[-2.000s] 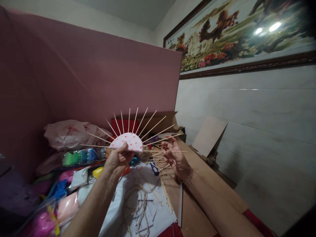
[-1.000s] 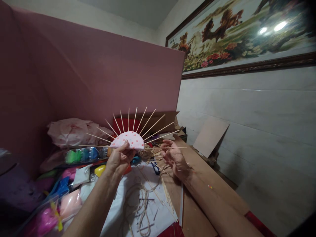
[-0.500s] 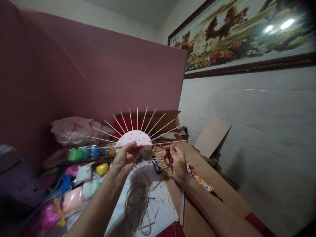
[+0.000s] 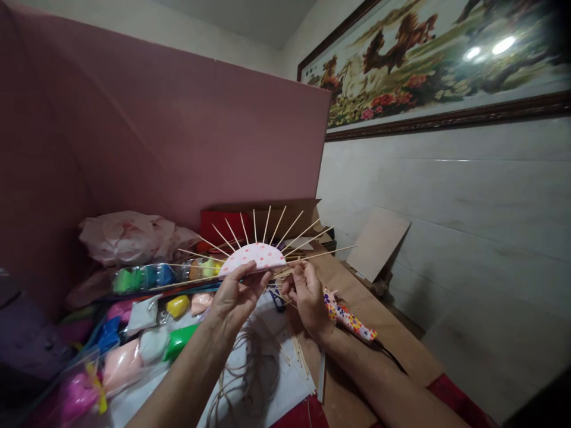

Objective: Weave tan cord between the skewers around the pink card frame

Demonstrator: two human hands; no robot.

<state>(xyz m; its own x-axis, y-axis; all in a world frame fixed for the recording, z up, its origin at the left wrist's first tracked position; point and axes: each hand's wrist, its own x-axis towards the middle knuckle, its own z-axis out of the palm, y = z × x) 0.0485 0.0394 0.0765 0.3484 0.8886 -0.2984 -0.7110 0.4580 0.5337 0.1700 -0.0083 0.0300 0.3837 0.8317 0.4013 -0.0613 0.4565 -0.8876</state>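
My left hand (image 4: 241, 294) grips the flat lower edge of a white half-disc with pink dots (image 4: 254, 257). Thin wooden sticks (image 4: 269, 224) fan out from its curved rim like rays. My right hand (image 4: 306, 291) is closed in a pinch just at the half-disc's right corner, by the lowest sticks on that side. Whatever is between its fingertips is too small to make out. Under the hands, loose sticks (image 4: 300, 351) and a loop of twine (image 4: 229, 371) lie on a white sheet (image 4: 285, 392).
Bagged coloured clay (image 4: 122, 362) covers the left side of the table. A flower-patterned tool with a black cord (image 4: 352, 321) lies right of my right wrist on brown board (image 4: 401, 351). A pink bag (image 4: 129, 238) and a pink partition (image 4: 200, 137) stand behind.
The half-disc has moved slightly right and down in my left hand, and tilted a little. My right hand has come in close to its right corner.
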